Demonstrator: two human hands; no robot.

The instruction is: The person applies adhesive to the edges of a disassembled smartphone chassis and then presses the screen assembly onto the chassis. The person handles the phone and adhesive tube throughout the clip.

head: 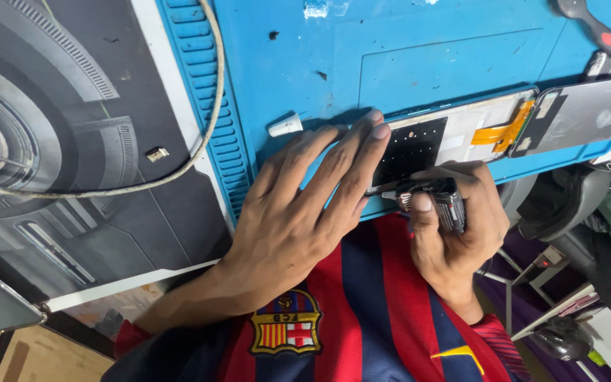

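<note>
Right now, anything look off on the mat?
Yes: the opened phone hangs over the blue mat's near edge, its screen folded out on an orange ribbon. A small white cap lies loose nearby.

The right hand (454, 226) covered most of the small black tool (436, 199) it gripped, the left hand (298, 212) hid the near end of the opened phone (447, 138), and the picture's top edge cut off the red-handled screwdriver (606, 35).
</note>
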